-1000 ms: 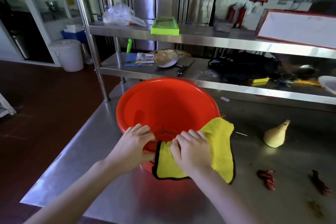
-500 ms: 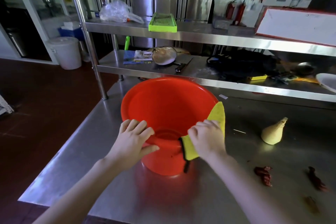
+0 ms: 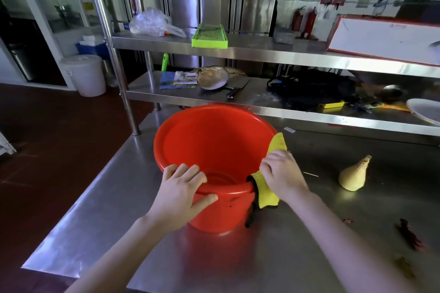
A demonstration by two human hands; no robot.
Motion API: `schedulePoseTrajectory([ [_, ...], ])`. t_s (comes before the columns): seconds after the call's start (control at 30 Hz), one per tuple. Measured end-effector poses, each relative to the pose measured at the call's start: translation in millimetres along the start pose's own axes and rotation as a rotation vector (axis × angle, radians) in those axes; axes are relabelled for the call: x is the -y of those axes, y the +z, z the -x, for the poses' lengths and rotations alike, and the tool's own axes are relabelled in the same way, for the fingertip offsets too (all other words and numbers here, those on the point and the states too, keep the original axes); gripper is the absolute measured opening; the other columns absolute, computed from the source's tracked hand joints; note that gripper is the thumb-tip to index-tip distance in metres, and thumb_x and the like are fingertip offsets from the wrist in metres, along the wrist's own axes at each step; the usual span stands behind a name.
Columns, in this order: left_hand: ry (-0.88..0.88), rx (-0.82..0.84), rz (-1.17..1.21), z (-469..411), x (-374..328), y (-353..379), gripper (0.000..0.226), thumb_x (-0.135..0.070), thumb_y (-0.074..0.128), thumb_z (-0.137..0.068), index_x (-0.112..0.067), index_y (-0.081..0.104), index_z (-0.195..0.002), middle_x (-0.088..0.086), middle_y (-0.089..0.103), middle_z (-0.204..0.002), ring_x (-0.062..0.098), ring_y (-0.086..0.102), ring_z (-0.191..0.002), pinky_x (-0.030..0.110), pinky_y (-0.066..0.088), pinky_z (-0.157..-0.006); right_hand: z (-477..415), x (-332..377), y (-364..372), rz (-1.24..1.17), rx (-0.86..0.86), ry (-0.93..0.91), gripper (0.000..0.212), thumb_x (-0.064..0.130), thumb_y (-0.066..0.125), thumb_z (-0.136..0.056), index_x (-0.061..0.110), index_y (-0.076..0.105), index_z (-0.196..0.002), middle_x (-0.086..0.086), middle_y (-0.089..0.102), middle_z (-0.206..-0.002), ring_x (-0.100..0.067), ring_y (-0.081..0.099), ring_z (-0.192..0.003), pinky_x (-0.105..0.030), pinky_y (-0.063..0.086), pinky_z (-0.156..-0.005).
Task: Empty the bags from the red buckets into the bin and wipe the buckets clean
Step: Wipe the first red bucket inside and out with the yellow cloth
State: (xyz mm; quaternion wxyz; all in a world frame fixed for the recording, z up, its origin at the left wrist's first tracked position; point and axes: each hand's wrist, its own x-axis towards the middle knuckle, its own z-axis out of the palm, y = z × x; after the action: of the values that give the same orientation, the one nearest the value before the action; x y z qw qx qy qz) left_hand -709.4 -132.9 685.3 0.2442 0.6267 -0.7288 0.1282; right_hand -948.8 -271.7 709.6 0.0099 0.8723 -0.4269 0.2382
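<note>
A red bucket (image 3: 214, 145) stands upright on the steel table (image 3: 297, 245), with nothing visible inside it. My left hand (image 3: 181, 190) grips its near rim, fingers inside and thumb on the outer wall. My right hand (image 3: 281, 171) presses a yellow cloth with a black border (image 3: 265, 194) against the rim on the bucket's right side. The cloth is folded over the rim and hangs down the outer wall. Small dark specks dot the near outer wall.
A beige cone-shaped piece (image 3: 353, 173) and red scraps (image 3: 409, 235) lie on the table to the right. Behind stands a steel shelf rack (image 3: 238, 50) holding a knife (image 3: 237, 89), a green tray (image 3: 209, 35) and a plastic bag (image 3: 150, 22). A white lidded bin (image 3: 84, 74) stands on the floor at left.
My right hand slid the yellow cloth along the rim from the near side round to the right side. The left hand kept hold of the near rim.
</note>
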Motion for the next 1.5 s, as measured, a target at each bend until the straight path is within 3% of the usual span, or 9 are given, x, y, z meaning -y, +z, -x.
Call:
schedulePoseTrajectory([
  [0.2, -0.022, 0.032, -0.026, 1, -15, -2, 0.025, -0.032, 0.049, -0.067, -0.022, 0.064, -0.085, -0.012, 0.048, -0.079, 0.015, 0.046, -0.074, 0.034, 0.038, -0.079, 31, 100, 30, -0.015, -0.218, 0.06, 0.035, 0.022, 0.046, -0.082, 0.019, 0.048, -0.048, 0.005, 0.046, -0.048, -0.02, 0.042, -0.053, -0.033, 0.035, -0.06],
  [0.33, 0.069, 0.121, 0.016, -4, 14, -14, 0.038, -0.058, 0.051, -0.083, -0.024, 0.064, -0.093, -0.015, 0.055, -0.085, 0.01, 0.048, -0.087, 0.033, 0.042, -0.088, 27, 76, 21, -0.048, -0.208, -0.058, 0.033, 0.022, 0.046, -0.08, 0.017, 0.053, -0.049, 0.005, 0.048, -0.048, -0.02, 0.045, -0.051, -0.031, 0.038, -0.058],
  [0.53, 0.109, 0.272, -0.074, -10, 69, -20, 0.049, -0.064, 0.032, -0.094, -0.027, 0.058, -0.114, -0.013, 0.054, -0.104, 0.014, 0.051, -0.113, 0.042, 0.021, -0.118, -2, -11, 0, -0.006, 0.064, -0.13, 0.037, 0.025, 0.039, -0.091, 0.01, 0.064, -0.067, 0.001, 0.06, -0.071, -0.021, 0.054, -0.082, -0.035, 0.041, -0.084],
  [0.6, 0.109, 0.238, -0.087, -17, 55, -14, 0.044, -0.062, 0.036, -0.093, -0.025, 0.057, -0.106, -0.013, 0.049, -0.094, 0.015, 0.05, -0.096, 0.044, 0.028, -0.114, -11, -22, -1, 0.024, 0.043, -0.04, 0.036, 0.017, 0.041, -0.094, 0.005, 0.066, -0.072, -0.005, 0.063, -0.078, -0.025, 0.054, -0.092, -0.033, 0.038, -0.09],
  [0.73, 0.07, 0.136, -0.1, -21, 20, 0, 0.037, -0.059, 0.044, -0.088, -0.025, 0.058, -0.094, -0.013, 0.048, -0.086, 0.017, 0.047, -0.085, 0.042, 0.039, -0.093, 1, 31, 14, 0.042, -0.104, 0.103, 0.045, 0.025, 0.031, -0.084, 0.009, 0.059, -0.052, -0.008, 0.058, -0.057, -0.03, 0.054, -0.065, -0.04, 0.046, -0.074],
  [0.83, 0.048, 0.068, -0.109, -19, -1, 10, 0.014, -0.026, 0.064, -0.075, -0.021, 0.059, -0.088, -0.007, 0.05, -0.081, 0.021, 0.048, -0.078, 0.041, 0.042, -0.081, 19, 92, 33, 0.056, -0.185, 0.133, 0.036, 0.026, 0.043, -0.083, 0.018, 0.054, -0.049, 0.001, 0.055, -0.051, -0.025, 0.05, -0.056, -0.037, 0.042, -0.063],
  [1.0, 0.043, 0.033, -0.032, -18, -6, 9, 0.022, -0.039, 0.055, -0.085, -0.017, 0.057, -0.084, -0.008, 0.046, -0.077, 0.018, 0.044, -0.076, 0.033, 0.032, -0.082, 11, 59, 23, 0.029, -0.139, -0.12, 0.037, 0.025, 0.043, -0.082, 0.016, 0.055, -0.049, 0.003, 0.052, -0.048, -0.023, 0.05, -0.051, -0.03, 0.037, -0.057],
  [1.17, 0.022, 0.028, -0.015, -17, -9, 18, 0.045, -0.062, 0.041, -0.09, -0.022, 0.062, -0.09, -0.013, 0.05, -0.081, 0.015, 0.045, -0.079, 0.034, 0.033, -0.089, -17, -26, -3, 0.052, 0.166, -0.063, 0.039, 0.026, 0.038, -0.091, 0.012, 0.059, -0.061, 0.002, 0.058, -0.068, -0.021, 0.051, -0.085, -0.035, 0.038, -0.086],
  [1.5, 0.096, 0.028, -0.063, -16, 0, 11, 0.034, -0.023, 0.072, -0.064, -0.022, 0.06, -0.095, -0.012, 0.057, -0.083, 0.016, 0.05, -0.078, 0.031, 0.033, -0.083, 27, 102, 30, 0.079, -0.225, 0.132, 0.041, 0.027, 0.046, -0.09, 0.018, 0.054, -0.051, 0.002, 0.051, -0.052, -0.022, 0.048, -0.058, -0.037, 0.041, -0.066],
])
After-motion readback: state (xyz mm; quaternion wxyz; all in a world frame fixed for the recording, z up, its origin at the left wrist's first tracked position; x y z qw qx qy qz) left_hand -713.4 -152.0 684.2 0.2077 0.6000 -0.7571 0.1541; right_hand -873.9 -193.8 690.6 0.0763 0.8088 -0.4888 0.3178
